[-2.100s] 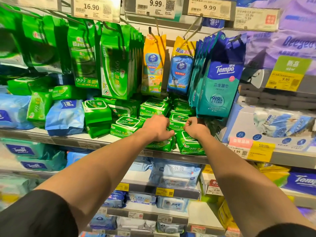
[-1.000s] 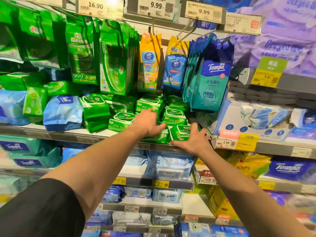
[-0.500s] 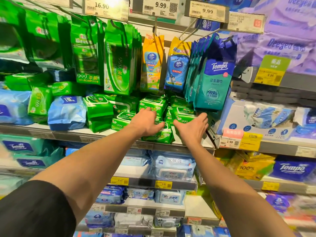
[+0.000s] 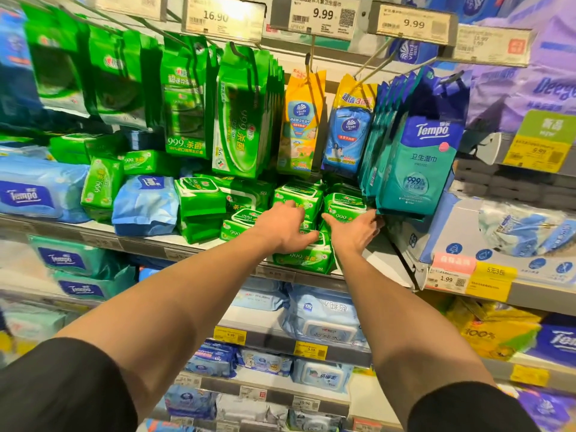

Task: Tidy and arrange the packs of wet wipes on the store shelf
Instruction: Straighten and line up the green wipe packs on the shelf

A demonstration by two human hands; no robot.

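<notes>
Small green wet wipe packs are piled in the middle of the grey shelf (image 4: 93, 229). My left hand (image 4: 282, 227) rests with spread fingers on the front green pack (image 4: 304, 258), thumb over its top edge. My right hand (image 4: 353, 232) reaches with straight fingers to the right side of the stacked green packs (image 4: 344, 205), its fingertips under the hanging teal Tempo pack (image 4: 417, 169). Neither hand grips a pack.
Tall green packs (image 4: 240, 120) and yellow and blue Vinda packs (image 4: 347, 129) hang from hooks just above the pile. Blue Tempo packs (image 4: 145, 205) lie to the left. A cardboard display box (image 4: 486, 244) borders the right. Lower shelves hold more blue packs.
Both hands pulled in the front green packs, then opened. The right hand has moved from the shelf's front edge up and back to the stack's right side. The left hand stays on the front pack.
</notes>
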